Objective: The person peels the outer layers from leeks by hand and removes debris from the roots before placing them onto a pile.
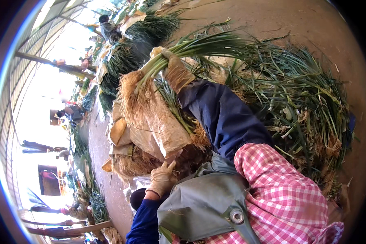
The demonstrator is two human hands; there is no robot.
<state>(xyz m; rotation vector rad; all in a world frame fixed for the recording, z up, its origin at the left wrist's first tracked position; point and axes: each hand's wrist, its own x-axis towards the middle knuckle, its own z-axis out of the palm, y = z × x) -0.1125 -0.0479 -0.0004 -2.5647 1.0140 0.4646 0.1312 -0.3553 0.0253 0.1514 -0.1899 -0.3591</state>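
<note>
My right hand (175, 70), in a tan-stained glove, is closed around a bunch of green onions (160, 61). Their pale roots hang to the left over a tan sheet (156, 122), and the green leaves stretch away to the right. Lower down, my left hand (162, 177), also gloved, has its fingers bent at the near edge of that sheet. A thin, pale piece shows by its fingertips, too small to name. Under the sheet lies a heap of brown root ends (136, 160). More green onion stalks (173, 101) rest on the sheet beside my right forearm.
A big pile of loose green onions (301, 93) spreads on the brown floor (272, 16) to the right. Further heaps of green onions (126, 57) run along the far left, where another person (107, 28) is. A green apron (203, 199) covers my lap.
</note>
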